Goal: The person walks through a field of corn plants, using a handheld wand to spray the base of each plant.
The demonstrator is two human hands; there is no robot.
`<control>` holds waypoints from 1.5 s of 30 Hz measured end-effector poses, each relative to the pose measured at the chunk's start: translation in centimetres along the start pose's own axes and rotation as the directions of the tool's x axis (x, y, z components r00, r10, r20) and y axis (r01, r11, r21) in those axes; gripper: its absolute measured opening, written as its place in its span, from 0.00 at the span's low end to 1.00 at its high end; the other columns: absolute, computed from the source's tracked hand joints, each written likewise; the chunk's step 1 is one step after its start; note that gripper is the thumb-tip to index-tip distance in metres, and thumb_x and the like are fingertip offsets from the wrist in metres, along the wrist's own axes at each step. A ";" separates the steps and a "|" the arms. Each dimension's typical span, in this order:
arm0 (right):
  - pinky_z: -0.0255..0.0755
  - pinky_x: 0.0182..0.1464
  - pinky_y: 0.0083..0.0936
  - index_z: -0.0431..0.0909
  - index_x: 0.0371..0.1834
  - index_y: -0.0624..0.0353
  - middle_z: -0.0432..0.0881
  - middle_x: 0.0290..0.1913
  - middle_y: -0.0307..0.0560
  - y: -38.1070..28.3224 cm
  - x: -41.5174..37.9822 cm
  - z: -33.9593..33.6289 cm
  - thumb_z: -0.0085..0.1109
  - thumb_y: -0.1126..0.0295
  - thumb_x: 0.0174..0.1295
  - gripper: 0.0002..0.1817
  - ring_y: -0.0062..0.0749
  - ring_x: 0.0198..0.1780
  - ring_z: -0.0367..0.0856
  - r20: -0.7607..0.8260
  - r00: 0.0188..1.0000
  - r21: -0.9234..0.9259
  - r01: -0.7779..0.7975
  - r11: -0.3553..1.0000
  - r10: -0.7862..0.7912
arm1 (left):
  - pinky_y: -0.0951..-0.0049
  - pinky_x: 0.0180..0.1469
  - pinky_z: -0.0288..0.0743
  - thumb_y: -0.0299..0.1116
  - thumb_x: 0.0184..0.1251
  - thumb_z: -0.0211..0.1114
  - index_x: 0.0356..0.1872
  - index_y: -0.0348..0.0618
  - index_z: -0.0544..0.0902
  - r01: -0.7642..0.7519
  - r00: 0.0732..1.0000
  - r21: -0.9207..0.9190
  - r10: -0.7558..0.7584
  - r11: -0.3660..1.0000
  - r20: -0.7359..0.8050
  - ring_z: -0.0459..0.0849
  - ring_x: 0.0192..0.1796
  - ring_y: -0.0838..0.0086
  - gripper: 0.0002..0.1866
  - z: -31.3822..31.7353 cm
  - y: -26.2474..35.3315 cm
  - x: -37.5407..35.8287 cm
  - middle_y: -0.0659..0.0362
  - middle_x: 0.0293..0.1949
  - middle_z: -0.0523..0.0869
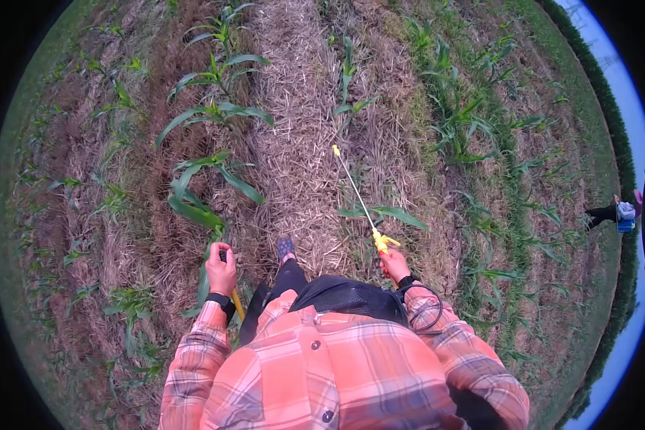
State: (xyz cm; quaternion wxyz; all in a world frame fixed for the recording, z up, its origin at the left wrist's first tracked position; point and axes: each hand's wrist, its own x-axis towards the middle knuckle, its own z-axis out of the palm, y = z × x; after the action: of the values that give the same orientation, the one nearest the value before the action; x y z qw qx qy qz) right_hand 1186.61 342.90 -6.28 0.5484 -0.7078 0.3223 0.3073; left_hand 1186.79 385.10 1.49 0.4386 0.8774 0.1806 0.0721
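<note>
My right hand (394, 265) is wrapped round the red and yellow handle of a spray wand (355, 188). The thin metal wand slants forward and left over the straw, ending in a yellow nozzle above the ground. My left hand (221, 269) is closed round a black grip at the end of a yellow lever (238, 304), beside my left hip. A young corn plant (201, 215) stands just in front of my left hand. Long leaves of another plant (390, 213) lie under and beside the wand.
Rows of young corn (211, 111) run ahead on both sides of a straw-covered strip (290, 93). One of my feet (285, 248) shows on the straw. Grassy weeds grow to the right. Another person (609, 213) with a blue container stands far right.
</note>
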 end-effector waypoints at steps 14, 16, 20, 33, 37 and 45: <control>0.62 0.29 0.14 0.73 0.37 0.60 0.73 0.25 0.33 -10.9 3.9 9.4 0.52 0.59 0.56 0.15 0.14 0.28 0.67 0.584 0.795 -0.346 0.426 0.836 -0.164 | 0.88 0.13 0.57 0.24 0.59 0.51 0.34 0.42 0.67 0.084 0.994 -0.317 -0.102 0.945 -0.042 0.65 0.12 0.87 0.04 -11.5 8.2 7.7 0.66 0.19 0.68; 0.64 0.31 0.21 0.74 0.35 0.60 0.76 0.26 0.40 -10.8 6.2 9.4 0.53 0.58 0.54 0.16 0.20 0.29 0.70 0.585 0.794 -0.295 0.400 0.868 -0.166 | 0.84 0.17 0.61 0.25 0.59 0.52 0.33 0.41 0.68 0.063 0.995 -0.194 -0.076 0.979 -0.061 0.67 0.15 0.84 0.03 -9.1 6.9 9.9 0.64 0.19 0.69; 0.64 0.32 0.22 0.74 0.35 0.60 0.76 0.26 0.40 -12.0 12.3 8.2 0.54 0.56 0.53 0.18 0.24 0.30 0.72 0.580 0.788 -0.292 0.438 0.850 -0.206 | 0.76 0.24 0.65 0.26 0.56 0.54 0.31 0.40 0.70 -0.095 0.987 0.043 0.100 0.995 -0.128 0.72 0.20 0.77 0.03 -1.8 3.6 15.2 0.60 0.20 0.72; 0.57 0.14 0.16 0.70 0.23 0.57 0.70 0.15 0.35 -17.9 17.3 -3.7 0.52 0.60 0.55 0.12 0.16 0.12 0.64 0.129 0.991 0.119 0.010 0.993 -0.026 | 0.70 0.26 0.68 0.27 0.54 0.54 0.30 0.42 0.70 -0.069 0.997 0.173 0.076 0.982 -0.031 0.76 0.22 0.66 0.04 7.5 9.7 25.5 0.54 0.20 0.75; 0.56 0.10 0.17 0.68 0.24 0.56 0.69 0.15 0.35 -17.3 19.4 -7.6 0.49 0.59 0.57 0.13 0.17 0.10 0.62 -0.081 0.996 0.195 0.043 0.980 -0.027 | 0.72 0.25 0.67 0.26 0.54 0.55 0.30 0.41 0.70 -0.057 0.998 0.139 0.059 0.989 -0.015 0.74 0.20 0.70 0.04 7.7 12.4 26.5 0.56 0.19 0.74; 0.57 0.08 0.18 0.65 0.26 0.56 0.67 0.16 0.37 -20.2 20.1 -12.1 0.47 0.61 0.58 0.11 0.18 0.11 0.61 -0.337 0.941 0.420 0.113 0.900 0.039 | 0.86 0.16 0.56 0.23 0.57 0.52 0.33 0.43 0.69 0.013 0.998 -0.139 -0.020 0.990 -0.052 0.64 0.15 0.88 0.04 1.5 19.6 26.4 0.68 0.16 0.68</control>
State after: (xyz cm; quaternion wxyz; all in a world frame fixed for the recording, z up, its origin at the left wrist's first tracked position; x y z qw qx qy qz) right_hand 1215.80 332.53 -7.91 0.6344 -0.6160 0.4580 0.0915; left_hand 1216.66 383.22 15.34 0.4942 0.8410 0.1940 0.1042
